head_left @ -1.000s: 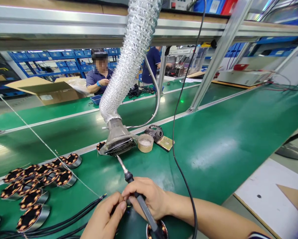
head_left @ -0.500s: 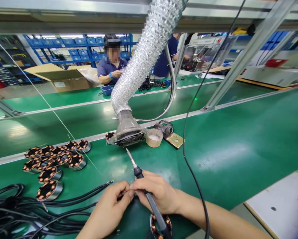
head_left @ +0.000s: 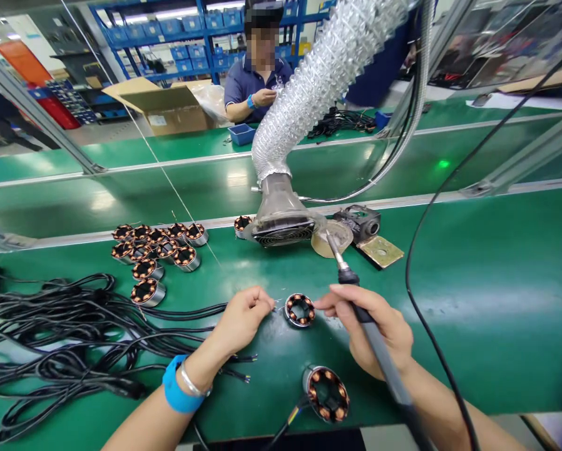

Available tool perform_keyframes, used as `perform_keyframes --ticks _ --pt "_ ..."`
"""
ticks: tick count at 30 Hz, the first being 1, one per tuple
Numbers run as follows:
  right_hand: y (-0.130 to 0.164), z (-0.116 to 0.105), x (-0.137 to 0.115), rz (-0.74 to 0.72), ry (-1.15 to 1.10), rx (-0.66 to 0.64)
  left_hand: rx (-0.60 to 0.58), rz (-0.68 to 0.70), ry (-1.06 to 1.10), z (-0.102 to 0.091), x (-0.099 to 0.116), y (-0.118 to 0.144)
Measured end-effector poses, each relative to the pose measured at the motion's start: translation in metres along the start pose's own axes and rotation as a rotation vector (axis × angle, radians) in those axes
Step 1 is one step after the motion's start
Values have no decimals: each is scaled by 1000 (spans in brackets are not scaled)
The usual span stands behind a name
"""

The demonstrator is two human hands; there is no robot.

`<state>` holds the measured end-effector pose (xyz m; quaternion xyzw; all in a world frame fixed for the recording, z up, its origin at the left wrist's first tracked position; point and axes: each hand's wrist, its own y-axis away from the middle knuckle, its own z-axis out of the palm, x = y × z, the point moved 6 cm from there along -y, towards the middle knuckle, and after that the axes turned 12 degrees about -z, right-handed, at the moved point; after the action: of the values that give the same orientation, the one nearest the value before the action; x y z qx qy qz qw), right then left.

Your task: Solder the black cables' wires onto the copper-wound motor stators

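Between my hands a small motor stator (head_left: 300, 311) with copper windings rests on the green bench. My left hand (head_left: 248, 316) is closed in a pinch to its left, on what looks like thin wire ends reaching toward the stator. In my right hand (head_left: 379, 329) lies a soldering iron (head_left: 372, 335), its tip pointing up and away over a round, pale tub (head_left: 332, 239). The thumb and index finger of that hand reach the stator's right edge. Nearer to me sits another stator (head_left: 328, 393), with a black cable (head_left: 288, 423) at its left side.
Several stators (head_left: 146, 292) stand at the back left, above a heap of black cables (head_left: 74, 338). A fume extractor (head_left: 285, 228) hangs ahead, beside a soldering stand (head_left: 363, 222). The iron's cord (head_left: 417, 300) runs along the right. A co-worker (head_left: 257, 81) sits opposite.
My hands have moved apart, and a stator now shows between them. The soldering iron has shifted right, its tip now over the tub. The view has tilted down and turned left.
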<state>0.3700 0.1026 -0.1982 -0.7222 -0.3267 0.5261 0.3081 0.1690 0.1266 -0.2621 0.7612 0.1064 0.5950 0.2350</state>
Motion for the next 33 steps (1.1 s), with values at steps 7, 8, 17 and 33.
perform_keyframes --ticks 7,8,17,33 --pt "-2 -9 6 89 17 16 78 53 -36 -4 15 -4" --pt "-1 -10 10 127 8 33 75 61 -39 -5 16 -7" --pt "9 -3 32 310 -3 43 56 130 -97 -5 18 -15" --pt "9 -1 29 317 25 -5 90 154 -181 -4 22 -9"
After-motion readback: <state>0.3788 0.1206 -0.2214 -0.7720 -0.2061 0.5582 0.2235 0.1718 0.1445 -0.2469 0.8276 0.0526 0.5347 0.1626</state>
